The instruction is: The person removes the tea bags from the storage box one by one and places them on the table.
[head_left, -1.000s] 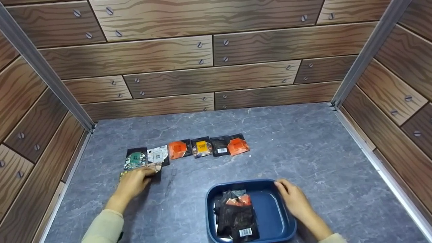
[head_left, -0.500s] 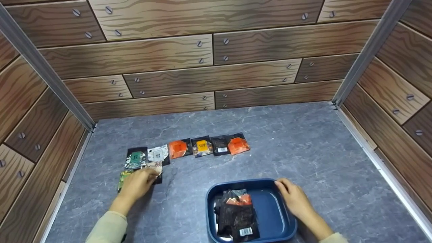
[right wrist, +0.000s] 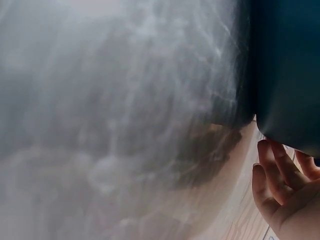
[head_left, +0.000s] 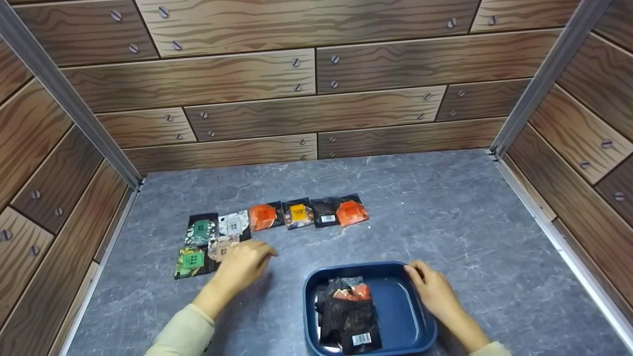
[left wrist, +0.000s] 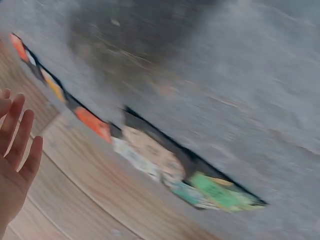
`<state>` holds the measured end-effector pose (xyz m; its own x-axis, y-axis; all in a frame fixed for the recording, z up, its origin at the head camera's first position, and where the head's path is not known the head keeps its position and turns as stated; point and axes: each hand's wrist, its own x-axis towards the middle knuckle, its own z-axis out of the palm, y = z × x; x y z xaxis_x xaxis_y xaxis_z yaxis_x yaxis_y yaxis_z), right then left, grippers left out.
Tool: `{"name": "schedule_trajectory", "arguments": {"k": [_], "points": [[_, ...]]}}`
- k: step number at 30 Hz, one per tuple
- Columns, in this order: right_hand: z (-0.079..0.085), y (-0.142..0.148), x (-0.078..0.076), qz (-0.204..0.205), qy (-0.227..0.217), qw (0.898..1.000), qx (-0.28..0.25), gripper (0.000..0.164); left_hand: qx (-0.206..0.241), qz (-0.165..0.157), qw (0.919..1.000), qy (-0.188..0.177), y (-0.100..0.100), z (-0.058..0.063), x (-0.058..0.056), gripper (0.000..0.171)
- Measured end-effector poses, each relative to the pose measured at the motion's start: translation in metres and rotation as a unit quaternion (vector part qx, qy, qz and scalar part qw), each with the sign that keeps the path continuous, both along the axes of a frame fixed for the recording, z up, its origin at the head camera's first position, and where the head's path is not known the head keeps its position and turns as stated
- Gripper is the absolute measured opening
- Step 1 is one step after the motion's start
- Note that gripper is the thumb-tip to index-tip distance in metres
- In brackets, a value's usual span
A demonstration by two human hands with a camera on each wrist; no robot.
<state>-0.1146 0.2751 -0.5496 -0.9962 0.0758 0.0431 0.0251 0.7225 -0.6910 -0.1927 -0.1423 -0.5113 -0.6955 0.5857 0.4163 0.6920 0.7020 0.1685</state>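
My left hand (head_left: 242, 266) is raised over the table, empty, its fingers loosely bent; in the left wrist view its fingers (left wrist: 17, 137) are spread. Just left of it in the head view lie a beige sachet (head_left: 222, 248), partly covered by the hand, and a green-and-yellow sachet (head_left: 192, 261). Above these sit a dark green sachet (head_left: 201, 229) and a white one (head_left: 234, 225). At the upper right corner of a blue plastic box (head_left: 420, 306), my right hand (head_left: 437, 294) grips the rim; its fingers (right wrist: 272, 172) bend against the outer wall.
Several black sachets (head_left: 348, 321) are piled in the box's left half. Along the upper row run an orange sachet (head_left: 262, 216), a yellow-labelled one (head_left: 298, 212), a black one with a barcode (head_left: 325, 210) and another orange one (head_left: 352, 211). Wood-patterned walls (head_left: 247, 118) enclose the grey table.
My left hand has let go of the beige sachet, which lies beside the green-and-yellow one, and has moved right towards the box. The right hand and the box have stayed in place.
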Motion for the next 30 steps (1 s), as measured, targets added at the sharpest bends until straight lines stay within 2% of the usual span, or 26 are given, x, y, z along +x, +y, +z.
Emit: {"name": "schedule_trajectory", "arguments": {"k": [3, 10, 18, 22, 27, 30], "points": [[0.001, 0.0, -0.001, 0.0, -0.001, 1.0, -0.003, 0.016, -0.001, -0.034, 0.9994, 0.006, 0.016, 0.004, 0.003, 0.013], [0.002, 0.001, -0.003, 0.006, -0.007, 1.0, -0.007, 0.017, -0.004, -0.089, 0.9959, 0.017, 0.05, 0.012, 0.014, 0.013], [-0.002, 0.001, -0.003, 0.01, 0.012, 1.0, -0.005, 0.019, -0.021, -0.158, 0.9869, 0.026, 0.085, 0.016, 0.03, 0.013], [-0.002, 0.001, -0.002, 0.009, 0.017, 1.0, 0.001, 0.018, -0.043, -0.204, 0.9768, 0.049, 0.103, 0.012, 0.039, 0.009], [-0.002, 0.0, -0.002, 0.005, 0.019, 1.0, 0.004, 0.017, -0.118, -0.247, 0.9579, 0.088, 0.123, 0.009, 0.05, 0.007], [-0.001, 0.0, -0.001, 0.004, 0.017, 1.0, 0.007, 0.017, -0.163, -0.262, 0.9462, 0.097, 0.135, 0.011, 0.058, 0.008]]}}
